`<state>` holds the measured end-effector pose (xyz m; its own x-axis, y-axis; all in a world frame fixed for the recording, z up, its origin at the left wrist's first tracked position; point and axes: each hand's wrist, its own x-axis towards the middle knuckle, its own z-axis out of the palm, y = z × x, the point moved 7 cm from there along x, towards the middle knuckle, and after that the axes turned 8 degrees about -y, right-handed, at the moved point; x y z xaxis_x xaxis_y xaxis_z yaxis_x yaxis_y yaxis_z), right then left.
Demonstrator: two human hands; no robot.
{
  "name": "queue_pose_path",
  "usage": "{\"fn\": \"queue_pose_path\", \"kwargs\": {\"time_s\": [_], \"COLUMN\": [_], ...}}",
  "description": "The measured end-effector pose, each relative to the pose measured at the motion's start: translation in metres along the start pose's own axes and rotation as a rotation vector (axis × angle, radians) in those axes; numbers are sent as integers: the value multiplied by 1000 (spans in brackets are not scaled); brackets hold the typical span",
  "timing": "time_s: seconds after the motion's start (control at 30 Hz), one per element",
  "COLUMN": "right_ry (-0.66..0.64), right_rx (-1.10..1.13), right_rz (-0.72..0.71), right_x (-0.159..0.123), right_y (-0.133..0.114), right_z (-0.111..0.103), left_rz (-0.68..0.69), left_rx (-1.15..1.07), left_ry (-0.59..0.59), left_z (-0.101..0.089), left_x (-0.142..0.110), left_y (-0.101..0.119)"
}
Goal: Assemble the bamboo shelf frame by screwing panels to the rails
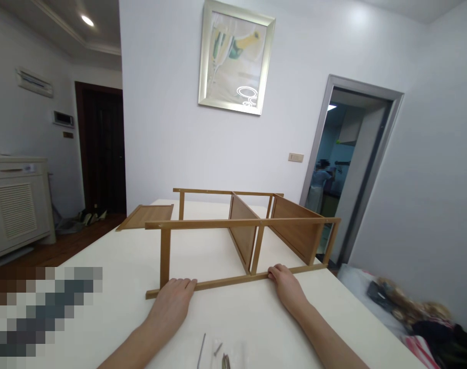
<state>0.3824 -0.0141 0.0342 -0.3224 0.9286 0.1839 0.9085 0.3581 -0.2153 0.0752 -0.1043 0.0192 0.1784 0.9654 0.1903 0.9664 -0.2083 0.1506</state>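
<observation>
A brown wooden shelf frame point(206, 224) lies on its side on the white table point(114, 287). Two panels, a middle shelf point(243, 225) and an end shelf point(295, 225), stand upright between its side rails. My left hand point(174, 302) is closed over the near bottom rail, beside the left crossbar. Farther right, my right hand point(286, 287) grips that same rail just past the middle crossbar, fingertips curled over its top. A separate wooden panel point(152, 215) rests at the left behind the frame.
Near the table's front edge are a thin metal rod point(202, 351), a screw point(218, 349) and more metal pieces point(226, 362) by clear plastic. Clothes point(418, 312) are heaped at the right. A person point(318, 182) stands beyond the doorway. A white cabinet point(16, 205) is at the left.
</observation>
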Motion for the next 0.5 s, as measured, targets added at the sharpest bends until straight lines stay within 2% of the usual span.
{"fn": "queue_pose_path", "kwargs": {"time_s": [0.1,0.17,0.23,0.3,0.37,0.43,0.5], "right_ry": [29,43,54,65,77,90,103], "right_rx": [4,8,12,15,19,20,19], "right_rz": [30,46,61,73,82,89,96], "right_x": [3,5,6,7,8,8,8], "right_y": [7,9,11,12,13,14,15], "right_z": [0,1,3,4,4,4,4], "left_rz": [86,156,157,16,-204,-337,-319], "left_rx": [-90,-146,-208,-291,-399,-523,-638], "left_ry": [109,276,470,631,728,716,559], "left_z": [-4,-16,-31,-45,-51,-49,-41], "left_x": [-6,-13,-21,-27,-30,-28,-18], "left_y": [3,2,-7,-27,-52,-69,-72]}}
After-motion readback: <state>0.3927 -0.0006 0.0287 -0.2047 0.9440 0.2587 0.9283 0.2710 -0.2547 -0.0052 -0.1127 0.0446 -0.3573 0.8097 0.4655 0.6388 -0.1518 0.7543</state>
